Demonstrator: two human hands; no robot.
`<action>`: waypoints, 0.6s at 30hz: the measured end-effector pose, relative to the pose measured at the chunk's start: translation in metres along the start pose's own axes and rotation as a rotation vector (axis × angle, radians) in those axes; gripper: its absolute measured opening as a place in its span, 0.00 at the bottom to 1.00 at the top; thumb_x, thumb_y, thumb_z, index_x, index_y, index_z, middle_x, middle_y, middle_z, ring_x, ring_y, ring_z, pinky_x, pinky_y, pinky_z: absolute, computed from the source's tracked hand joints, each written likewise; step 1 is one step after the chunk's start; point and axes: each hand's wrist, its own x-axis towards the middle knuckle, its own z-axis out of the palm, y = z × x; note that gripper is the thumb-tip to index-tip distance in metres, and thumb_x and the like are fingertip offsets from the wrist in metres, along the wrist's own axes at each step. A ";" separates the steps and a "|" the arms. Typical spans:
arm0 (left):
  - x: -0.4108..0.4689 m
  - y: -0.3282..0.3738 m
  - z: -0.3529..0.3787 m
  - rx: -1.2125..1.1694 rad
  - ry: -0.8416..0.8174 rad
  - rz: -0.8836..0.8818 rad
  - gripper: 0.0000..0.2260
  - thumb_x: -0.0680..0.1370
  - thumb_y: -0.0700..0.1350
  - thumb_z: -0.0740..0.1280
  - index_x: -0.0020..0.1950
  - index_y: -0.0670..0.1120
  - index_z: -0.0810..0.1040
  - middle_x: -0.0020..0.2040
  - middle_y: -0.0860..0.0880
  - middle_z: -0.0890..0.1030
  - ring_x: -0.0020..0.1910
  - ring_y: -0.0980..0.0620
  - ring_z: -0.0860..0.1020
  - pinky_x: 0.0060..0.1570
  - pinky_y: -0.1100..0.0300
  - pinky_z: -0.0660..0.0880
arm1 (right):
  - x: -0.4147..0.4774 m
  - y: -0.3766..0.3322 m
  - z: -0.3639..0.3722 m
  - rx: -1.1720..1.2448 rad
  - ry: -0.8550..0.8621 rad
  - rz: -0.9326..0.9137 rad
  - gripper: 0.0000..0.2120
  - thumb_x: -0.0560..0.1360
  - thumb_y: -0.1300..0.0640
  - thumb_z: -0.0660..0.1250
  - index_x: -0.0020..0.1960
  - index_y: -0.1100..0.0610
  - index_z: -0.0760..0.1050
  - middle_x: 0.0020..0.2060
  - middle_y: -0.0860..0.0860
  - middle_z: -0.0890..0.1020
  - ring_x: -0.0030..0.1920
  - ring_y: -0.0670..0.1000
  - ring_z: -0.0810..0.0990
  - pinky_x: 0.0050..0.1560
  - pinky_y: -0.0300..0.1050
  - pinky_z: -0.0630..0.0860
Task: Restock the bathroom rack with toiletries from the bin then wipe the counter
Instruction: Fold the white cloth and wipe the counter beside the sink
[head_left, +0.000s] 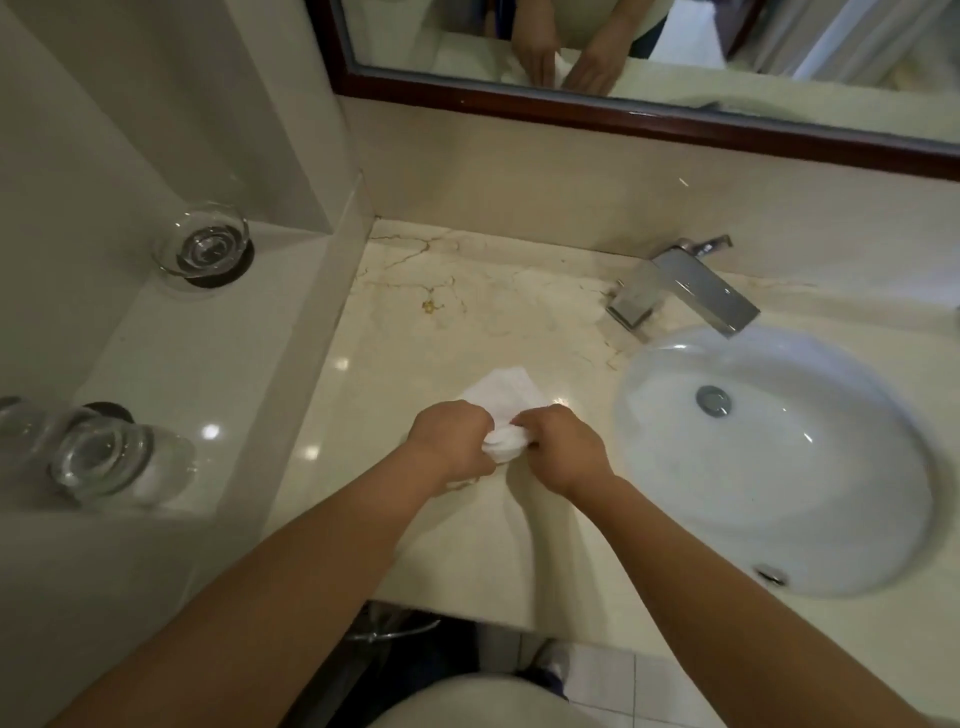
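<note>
Right now both of my hands are bunched over a white cloth (503, 392) on the marble bench (415, 322), a little left of the sink (810, 499). My left hand (449, 441) and right hand (563, 449) sit knuckle to knuckle. The fingers (535, 418) of both are curled in and clenched on the near end of the cloth, which is wadded between them. The far end of the cloth fans out flat on the bench toward twelve o'clock from my hands.

At three o'clock from my hands lies the oval sink, with a round metal plug (714, 401) near its middle. I cannot tell whether any water stands in it. The square chrome tap (685, 286) stands at two o'clock, its spout reaching over the sink's far rim. A small yellowish stain (430, 306) marks the bench at twelve o'clock, beyond the cloth and apart from it.

On the raised ledge (156, 353) to my left, a clear glass dish (208, 247) sits at ten o'clock on a dark round base. Through it I see only its own ribbed bottom. Two clear tumblers (106, 457) stand at nine o'clock, close together, one cut off by the edge of my view. What they hold I cannot tell.

The mirror (675, 47) at twelve o'clock shows both hands on the cloth.
</note>
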 end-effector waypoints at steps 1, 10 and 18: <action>-0.003 0.010 0.004 -0.002 -0.025 0.013 0.08 0.71 0.48 0.67 0.35 0.49 0.69 0.31 0.52 0.70 0.38 0.48 0.73 0.33 0.59 0.65 | -0.011 0.009 0.001 0.038 0.056 0.025 0.19 0.70 0.64 0.61 0.57 0.51 0.80 0.53 0.49 0.81 0.55 0.54 0.77 0.41 0.42 0.72; -0.023 0.097 0.052 -0.253 -0.139 0.033 0.14 0.72 0.48 0.68 0.32 0.47 0.66 0.30 0.51 0.69 0.35 0.50 0.71 0.30 0.60 0.62 | -0.081 0.051 0.000 0.464 0.038 0.375 0.26 0.78 0.48 0.57 0.76 0.51 0.60 0.64 0.59 0.72 0.60 0.58 0.76 0.62 0.51 0.72; -0.036 0.110 0.057 -0.496 -0.516 0.153 0.17 0.71 0.49 0.75 0.58 0.53 0.78 0.53 0.52 0.83 0.56 0.54 0.79 0.61 0.60 0.72 | -0.114 0.076 0.010 0.361 -0.019 0.333 0.34 0.77 0.50 0.62 0.78 0.48 0.50 0.66 0.57 0.69 0.63 0.58 0.71 0.50 0.45 0.68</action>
